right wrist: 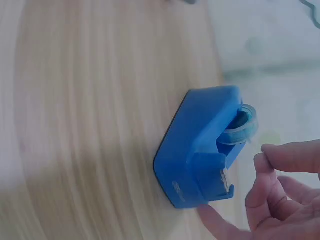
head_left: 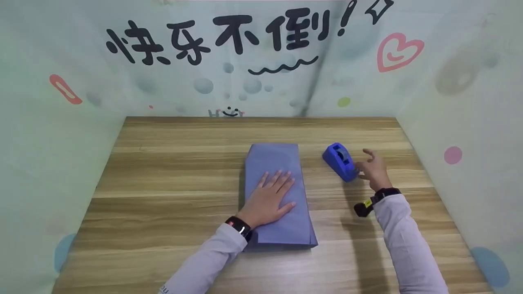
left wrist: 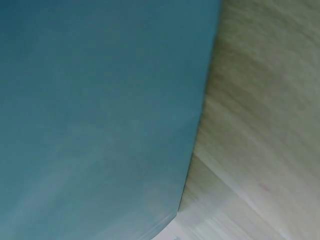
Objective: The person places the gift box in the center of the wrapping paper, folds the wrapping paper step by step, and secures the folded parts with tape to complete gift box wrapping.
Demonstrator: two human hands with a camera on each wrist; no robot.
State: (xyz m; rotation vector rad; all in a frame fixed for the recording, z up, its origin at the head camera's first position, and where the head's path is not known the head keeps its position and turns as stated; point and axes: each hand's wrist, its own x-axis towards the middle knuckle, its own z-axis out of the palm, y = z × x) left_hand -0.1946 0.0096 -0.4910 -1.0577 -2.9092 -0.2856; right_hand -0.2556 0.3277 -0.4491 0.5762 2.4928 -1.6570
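A long parcel-like shape in blue-violet paper lies lengthwise on the wooden table in the head view. My left hand rests flat on its top, fingers spread. Only the paper's smooth surface fills most of the left wrist view; the fingers are out of it. To the right stands a blue tape dispenser, with a clear tape roll in it. My right hand is beside its near end, one finger at the dispenser's edge and the others loosely bent. No tape strip can be made out between them.
The wooden table ends at a printed backdrop at the back and along both sides. Shadows of the right arm and dispenser fall across the table's right half.
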